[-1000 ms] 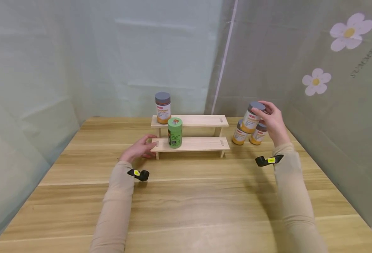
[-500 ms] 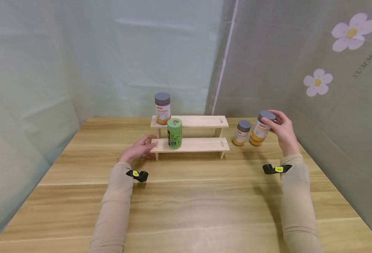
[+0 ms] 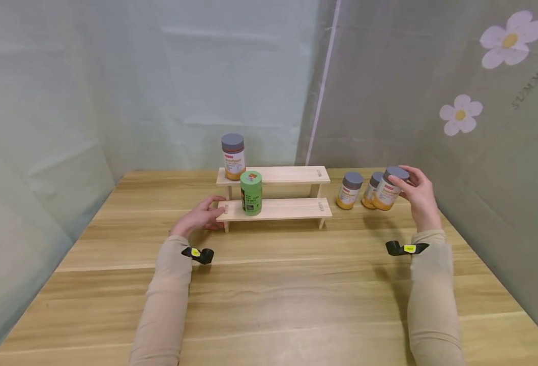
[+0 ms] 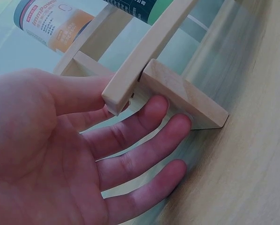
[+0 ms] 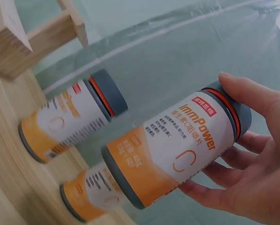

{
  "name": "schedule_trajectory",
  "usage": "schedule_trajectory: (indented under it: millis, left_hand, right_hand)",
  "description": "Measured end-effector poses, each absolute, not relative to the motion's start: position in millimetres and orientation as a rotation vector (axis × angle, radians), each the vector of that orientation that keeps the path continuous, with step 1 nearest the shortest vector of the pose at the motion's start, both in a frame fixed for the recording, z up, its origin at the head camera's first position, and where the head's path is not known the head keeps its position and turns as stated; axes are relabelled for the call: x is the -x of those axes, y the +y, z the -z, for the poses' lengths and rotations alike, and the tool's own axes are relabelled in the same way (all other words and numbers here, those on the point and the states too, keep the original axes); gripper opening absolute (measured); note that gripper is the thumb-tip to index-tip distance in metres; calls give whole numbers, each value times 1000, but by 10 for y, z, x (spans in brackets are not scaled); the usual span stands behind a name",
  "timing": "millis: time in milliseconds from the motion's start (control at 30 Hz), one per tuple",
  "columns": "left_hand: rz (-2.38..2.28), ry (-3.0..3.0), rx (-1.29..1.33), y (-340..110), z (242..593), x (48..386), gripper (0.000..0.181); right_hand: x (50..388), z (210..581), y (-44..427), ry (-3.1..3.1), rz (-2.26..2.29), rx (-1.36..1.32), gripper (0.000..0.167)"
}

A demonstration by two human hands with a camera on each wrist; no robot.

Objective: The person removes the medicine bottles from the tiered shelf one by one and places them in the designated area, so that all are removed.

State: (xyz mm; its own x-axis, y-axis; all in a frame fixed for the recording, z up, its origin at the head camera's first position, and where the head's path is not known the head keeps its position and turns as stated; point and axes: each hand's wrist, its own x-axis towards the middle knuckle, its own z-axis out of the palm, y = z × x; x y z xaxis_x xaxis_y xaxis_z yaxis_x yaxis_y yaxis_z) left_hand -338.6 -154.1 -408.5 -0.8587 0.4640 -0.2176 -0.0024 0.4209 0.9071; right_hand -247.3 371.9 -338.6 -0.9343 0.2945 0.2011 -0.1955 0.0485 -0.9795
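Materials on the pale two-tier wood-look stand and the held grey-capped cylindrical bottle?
Pale two-tier wooden stand: likely real wood, matte, seemingly unvarnished; visible grain, no gloss.
Grey-capped cylindrical bottle: probably plastic; smooth, evenly coloured cap. Body less certain beneath its printed label.

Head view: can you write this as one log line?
left hand: grips lower shelf by one end | right hand: holds grey-lidded jar | green jar: on lower shelf

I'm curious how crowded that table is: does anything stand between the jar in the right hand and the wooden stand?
Yes: a partly hidden jar behind the held jar, then another jar nearer the wooden stand. Nothing visible comes between the right hand and the held jar, which it grips.
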Motion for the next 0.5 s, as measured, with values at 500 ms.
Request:
schedule_trajectory:
  millis: [500]
  left_hand:
    - [-1429,2229,-422,-1550,4082,3393,56]
  right_hand:
    - [2506,3644,3986,-2007,-1917,196,43]
